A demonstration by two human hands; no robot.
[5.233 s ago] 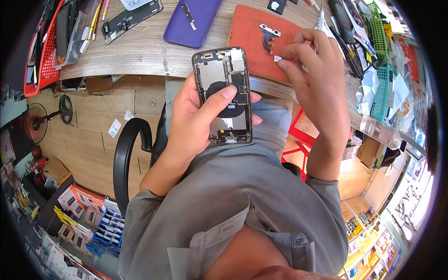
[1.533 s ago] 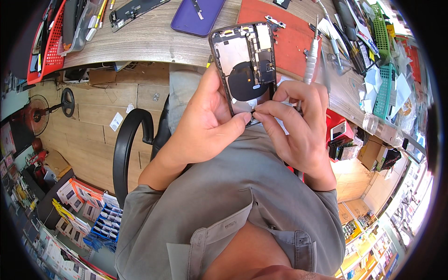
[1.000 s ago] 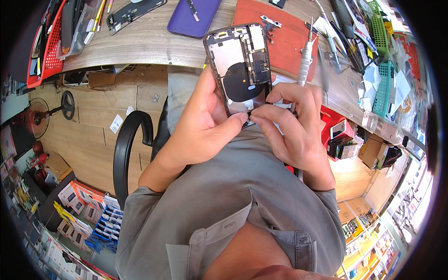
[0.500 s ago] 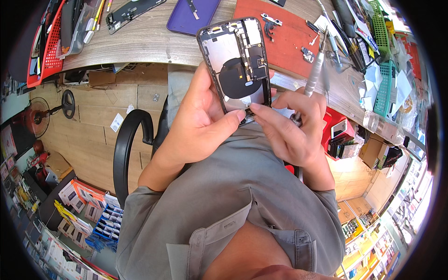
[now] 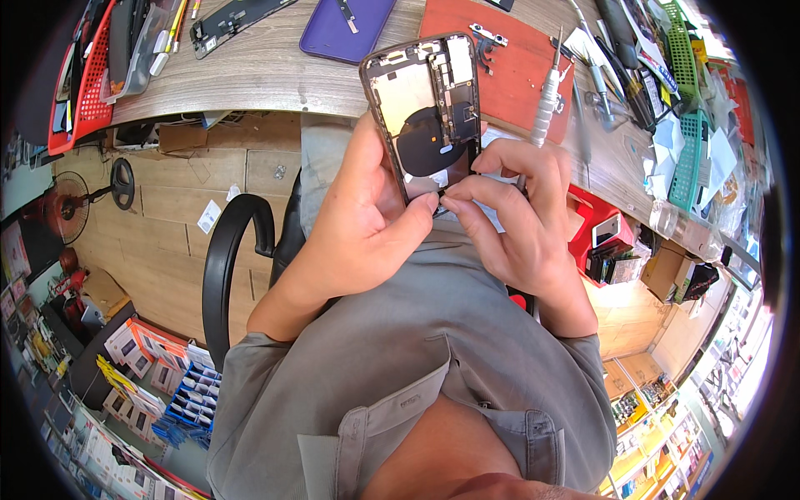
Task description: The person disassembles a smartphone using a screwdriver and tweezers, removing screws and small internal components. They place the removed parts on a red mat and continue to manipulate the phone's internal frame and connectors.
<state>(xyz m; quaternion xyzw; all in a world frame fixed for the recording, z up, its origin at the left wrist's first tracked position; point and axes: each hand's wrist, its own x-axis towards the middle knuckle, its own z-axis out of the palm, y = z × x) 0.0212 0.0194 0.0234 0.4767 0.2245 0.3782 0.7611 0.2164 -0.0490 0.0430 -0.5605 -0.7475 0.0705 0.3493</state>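
An opened phone housing (image 5: 412, 96), its inner parts bare and a dark round coil in the middle, is held up over my lap. My left hand (image 5: 362, 212) grips it along the left side, thumb at the lower edge. At the phone's bottom end, my right hand (image 5: 521, 212) pinches with thumb and forefinger; whatever is between those fingertips is too small to make out. A screwdriver (image 5: 546, 108) with a grey ribbed handle is also tucked in my right hand, its tip pointing up and away.
On the desk lie a red mat (image 5: 508, 62) with small phone parts, a purple tray (image 5: 321, 33) and a detached phone screen (image 5: 229, 25). A red basket (image 5: 92, 104) stands left, a green basket (image 5: 690, 158) right. A chair armrest (image 5: 221, 267) is beside me.
The phone has shifted slightly to the right. My right fingers have curled closer at its bottom end, and the screwdriver has swung a little to the left.
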